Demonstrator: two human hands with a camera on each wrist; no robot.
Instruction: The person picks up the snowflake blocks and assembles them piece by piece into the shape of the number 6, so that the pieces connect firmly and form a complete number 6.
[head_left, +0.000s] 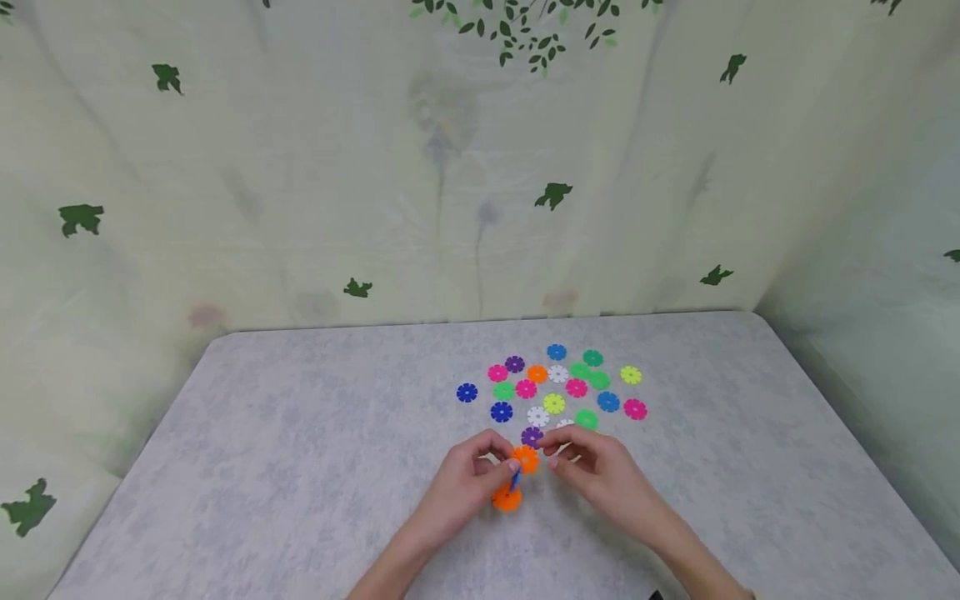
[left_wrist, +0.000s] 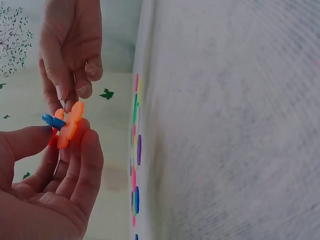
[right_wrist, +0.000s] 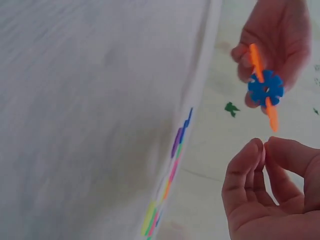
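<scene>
My left hand (head_left: 468, 483) pinches a small joined piece made of notched plastic snowflake discs. In it, a blue disc (right_wrist: 261, 91) sits between two orange discs, slotted edge to edge with them. The upper orange disc (head_left: 527, 458) faces the right hand, and the lower orange disc (head_left: 507, 499) hangs below the left thumb. Just to the right, my right hand (head_left: 603, 479) hovers with loosely bent fingers and thumb and index tips close together. Nothing shows between those tips in the right wrist view, where they stand just short of an orange disc (right_wrist: 272, 117).
Several loose discs lie spread on the grey table (head_left: 262, 467) beyond the hands, among them a purple disc (head_left: 532, 437), a dark blue disc (head_left: 502, 412) and a pink disc (head_left: 635, 409). A pale curtain (head_left: 360, 167) with leaf prints hangs behind the table.
</scene>
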